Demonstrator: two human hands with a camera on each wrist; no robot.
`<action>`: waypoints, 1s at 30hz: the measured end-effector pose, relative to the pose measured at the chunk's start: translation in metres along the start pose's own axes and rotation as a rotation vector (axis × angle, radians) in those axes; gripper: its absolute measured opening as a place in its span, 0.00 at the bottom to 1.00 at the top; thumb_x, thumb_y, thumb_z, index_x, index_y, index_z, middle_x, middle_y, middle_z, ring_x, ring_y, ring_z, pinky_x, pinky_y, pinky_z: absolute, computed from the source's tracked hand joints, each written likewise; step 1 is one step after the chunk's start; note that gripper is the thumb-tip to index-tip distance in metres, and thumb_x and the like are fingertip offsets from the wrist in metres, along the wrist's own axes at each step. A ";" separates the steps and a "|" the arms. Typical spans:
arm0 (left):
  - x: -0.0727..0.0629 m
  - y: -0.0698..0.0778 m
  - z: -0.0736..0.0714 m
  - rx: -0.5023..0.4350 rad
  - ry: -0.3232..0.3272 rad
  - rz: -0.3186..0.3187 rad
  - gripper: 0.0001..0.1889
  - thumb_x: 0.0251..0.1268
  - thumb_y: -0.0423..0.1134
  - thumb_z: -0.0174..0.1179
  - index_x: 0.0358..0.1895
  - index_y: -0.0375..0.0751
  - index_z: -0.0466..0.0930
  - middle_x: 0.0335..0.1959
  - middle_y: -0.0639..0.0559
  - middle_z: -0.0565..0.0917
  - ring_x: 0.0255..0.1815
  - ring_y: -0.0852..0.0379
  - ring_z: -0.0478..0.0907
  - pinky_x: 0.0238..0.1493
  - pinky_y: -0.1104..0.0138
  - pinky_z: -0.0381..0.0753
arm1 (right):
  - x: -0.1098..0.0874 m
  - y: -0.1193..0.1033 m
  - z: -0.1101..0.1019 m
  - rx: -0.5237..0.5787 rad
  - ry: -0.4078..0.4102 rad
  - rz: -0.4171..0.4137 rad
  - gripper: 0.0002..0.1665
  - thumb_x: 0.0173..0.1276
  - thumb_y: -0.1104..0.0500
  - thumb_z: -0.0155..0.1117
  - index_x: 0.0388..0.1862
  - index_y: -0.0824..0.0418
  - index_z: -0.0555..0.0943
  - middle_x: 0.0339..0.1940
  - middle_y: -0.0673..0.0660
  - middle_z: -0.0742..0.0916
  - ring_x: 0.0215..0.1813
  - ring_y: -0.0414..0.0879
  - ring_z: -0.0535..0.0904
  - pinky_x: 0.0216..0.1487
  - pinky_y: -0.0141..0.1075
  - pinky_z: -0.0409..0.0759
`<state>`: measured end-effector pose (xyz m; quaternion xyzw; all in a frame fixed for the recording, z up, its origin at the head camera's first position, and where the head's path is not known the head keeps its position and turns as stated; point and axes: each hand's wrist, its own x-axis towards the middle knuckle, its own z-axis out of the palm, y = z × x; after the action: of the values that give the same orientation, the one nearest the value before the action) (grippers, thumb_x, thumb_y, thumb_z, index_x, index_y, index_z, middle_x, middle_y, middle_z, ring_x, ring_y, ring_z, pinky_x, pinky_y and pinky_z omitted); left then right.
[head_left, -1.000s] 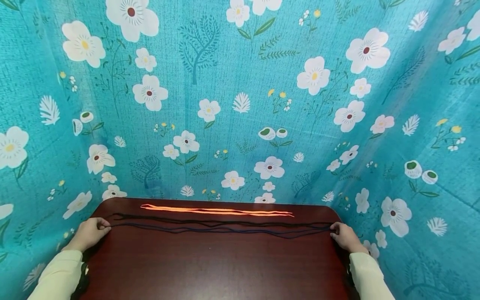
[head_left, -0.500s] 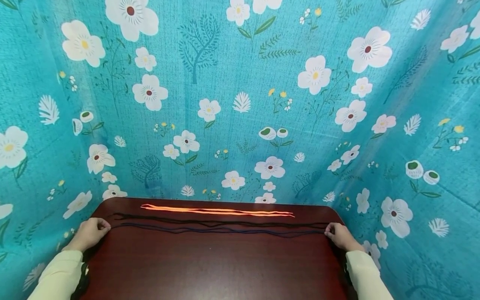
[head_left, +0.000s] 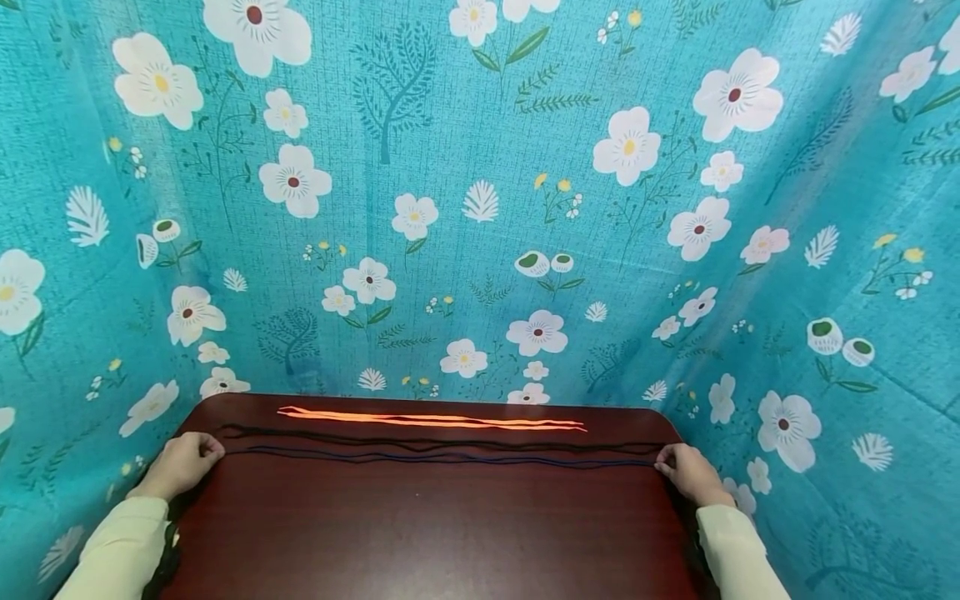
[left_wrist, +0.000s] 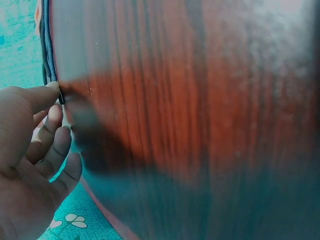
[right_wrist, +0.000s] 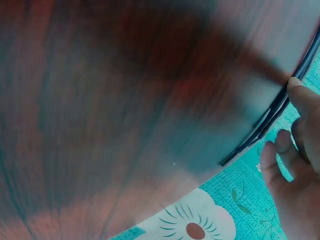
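Observation:
Two dark blue strands, like a shoelace (head_left: 615, 463), lie stretched sideways across the dark red-brown table (head_left: 420, 533) in the head view. My left hand (head_left: 183, 462) pinches their left end between thumb and forefinger; a thin dark tip pokes out below the thumb in the left wrist view. At the other end my right hand (head_left: 688, 473) pinches the blue shoelace. In the right wrist view, dark strands (right_wrist: 252, 137) run past the right thumb along the table edge. Just beyond the blue one lies a black shoelace (head_left: 322, 435), roughly parallel to it.
A bright orange shoelace (head_left: 345, 416), laid in near-straight strands, is farthest back, near the table's rounded rear edge. A teal flowered cloth (head_left: 480, 275) hangs behind the table and along both sides.
The right hand shifts slightly left, then a little back right. The blue shoelace's right part, which bowed toward me, now lies straighter. The left hand stays at its end.

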<state>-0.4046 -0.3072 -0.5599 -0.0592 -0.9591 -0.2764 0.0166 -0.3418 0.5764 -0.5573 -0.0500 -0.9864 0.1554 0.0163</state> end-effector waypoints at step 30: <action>-0.002 0.020 0.015 0.009 0.021 -0.047 0.07 0.70 0.36 0.62 0.36 0.34 0.82 0.29 0.45 0.82 0.30 0.52 0.75 0.32 0.58 0.74 | -0.016 0.018 -0.004 0.005 -0.018 0.190 0.10 0.76 0.58 0.57 0.34 0.62 0.77 0.29 0.58 0.80 0.32 0.50 0.77 0.31 0.47 0.75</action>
<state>-0.4004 -0.2831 -0.5623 -0.0335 -0.9612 -0.2731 0.0204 -0.3237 0.5933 -0.5593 -0.1421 -0.9769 0.1592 -0.0073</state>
